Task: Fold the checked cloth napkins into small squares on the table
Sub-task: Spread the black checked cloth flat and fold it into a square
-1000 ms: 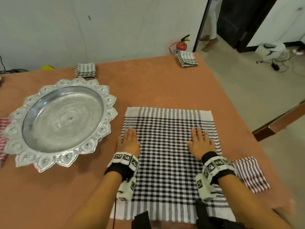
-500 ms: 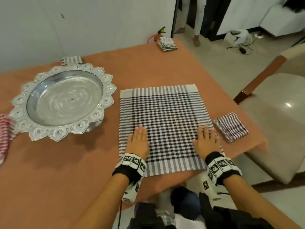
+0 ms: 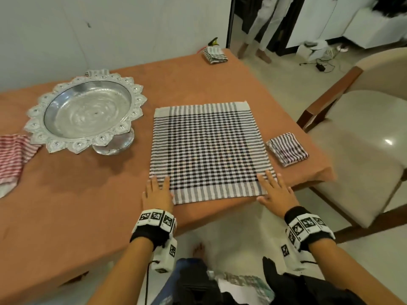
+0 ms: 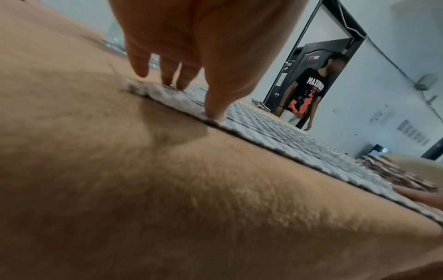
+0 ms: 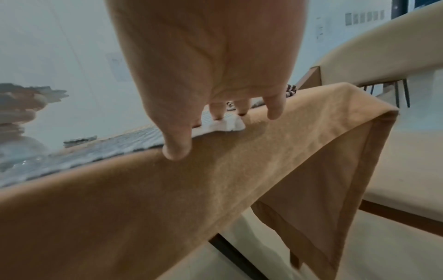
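A black-and-white checked napkin (image 3: 207, 150) lies spread flat on the orange-covered table (image 3: 88, 205), its near edge close to the table's front edge. My left hand (image 3: 157, 191) lies flat with straight fingers on the napkin's near left corner (image 4: 153, 89). My right hand (image 3: 274, 191) lies flat on the near right corner (image 5: 230, 124), thumb at the napkin's edge. Neither hand grips the cloth. In the left wrist view my left fingertips (image 4: 215, 113) press down on the cloth.
A silver scalloped pedestal tray (image 3: 86, 111) stands at the left. Folded striped napkins lie at the right edge (image 3: 287, 149), the far corner (image 3: 214, 55) and behind the tray (image 3: 97, 73). A red striped cloth (image 3: 12, 157) lies far left. A chair (image 3: 363, 133) stands right; a person (image 3: 262, 25) stands in the doorway.
Both hands have slid back along the napkin from its middle to its near corners. My head has pulled back, so the table's front edge and the floor now show.
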Tool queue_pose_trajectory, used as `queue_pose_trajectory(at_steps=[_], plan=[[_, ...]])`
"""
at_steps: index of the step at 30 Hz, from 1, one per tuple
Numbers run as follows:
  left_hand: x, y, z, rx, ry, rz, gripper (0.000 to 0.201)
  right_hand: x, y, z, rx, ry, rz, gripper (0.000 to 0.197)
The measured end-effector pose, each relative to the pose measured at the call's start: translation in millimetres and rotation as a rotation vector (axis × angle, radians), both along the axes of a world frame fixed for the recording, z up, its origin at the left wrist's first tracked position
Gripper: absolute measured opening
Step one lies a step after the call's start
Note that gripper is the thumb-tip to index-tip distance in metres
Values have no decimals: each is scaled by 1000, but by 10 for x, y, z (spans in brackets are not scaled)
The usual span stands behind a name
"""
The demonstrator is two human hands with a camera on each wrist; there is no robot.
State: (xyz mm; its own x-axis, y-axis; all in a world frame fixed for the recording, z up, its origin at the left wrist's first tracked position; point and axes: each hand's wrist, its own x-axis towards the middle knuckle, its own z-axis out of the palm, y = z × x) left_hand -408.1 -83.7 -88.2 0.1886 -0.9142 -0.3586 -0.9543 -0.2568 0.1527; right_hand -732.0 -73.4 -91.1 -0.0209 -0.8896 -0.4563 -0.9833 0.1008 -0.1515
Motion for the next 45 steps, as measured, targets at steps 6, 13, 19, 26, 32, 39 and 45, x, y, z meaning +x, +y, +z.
queue_pose_trajectory(at_steps=[6, 13, 19, 26, 32, 39, 45], plan=[[-53, 199, 140, -80, 10, 318, 45, 27, 12, 64, -260, 65, 63, 56], [59, 143, 178, -82, 158, 418, 36, -153, -106, 42, -372, 18, 102, 29], [82, 92, 289, -105, 200, 383, 28, -238, -285, 149, -377, -42, 39, 21], [127, -305, 493, -479, 534, 465, 17, -293, -841, 484, -526, -288, 5, 17], [78, -1071, 376, -543, 593, 501, 32, -255, -1719, 509, -428, -397, -96, 34], [106, -1995, 179, -614, 467, 481, 19, -205, -2545, 534, -301, -437, -195, 40], [126, -2544, 236, -600, 269, 472, 17, -134, -3057, 473, -223, -457, -347, 28]])
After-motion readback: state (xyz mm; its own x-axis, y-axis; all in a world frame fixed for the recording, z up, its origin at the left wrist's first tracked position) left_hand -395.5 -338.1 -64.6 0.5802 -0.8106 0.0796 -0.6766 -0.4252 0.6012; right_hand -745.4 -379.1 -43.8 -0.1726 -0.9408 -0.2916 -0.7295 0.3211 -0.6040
